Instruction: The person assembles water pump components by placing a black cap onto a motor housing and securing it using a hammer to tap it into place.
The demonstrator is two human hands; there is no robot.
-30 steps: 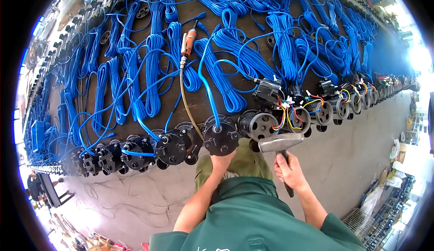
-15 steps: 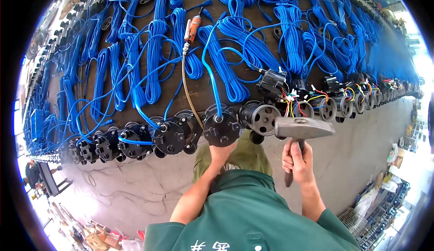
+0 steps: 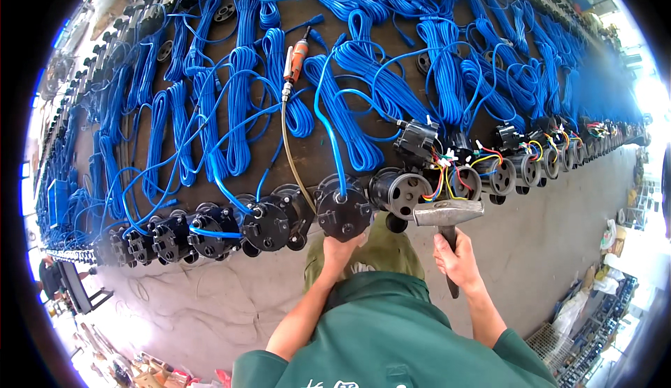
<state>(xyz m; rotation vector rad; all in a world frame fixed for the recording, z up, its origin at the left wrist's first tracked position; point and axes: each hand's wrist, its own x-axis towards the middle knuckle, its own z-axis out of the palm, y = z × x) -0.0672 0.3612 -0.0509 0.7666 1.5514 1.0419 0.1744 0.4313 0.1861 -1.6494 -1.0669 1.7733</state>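
Fingers of our right hand [image 3: 460,263] are wrapped around the dark handle of a grey steel-headed hammer [image 3: 449,213]; those of our left hand [image 3: 340,252] reach the lower rim of a round black housing [image 3: 344,212], which hides how firmly they grip. A stray blow could catch those left fingers, and a sideways swing could snag the loose multicoloured wires [image 3: 445,178] near the hammer's head. We see the housing at the brown table's [image 3: 318,159] near edge, its face flat and dark, bright blue cable [image 3: 327,122] rising from it.
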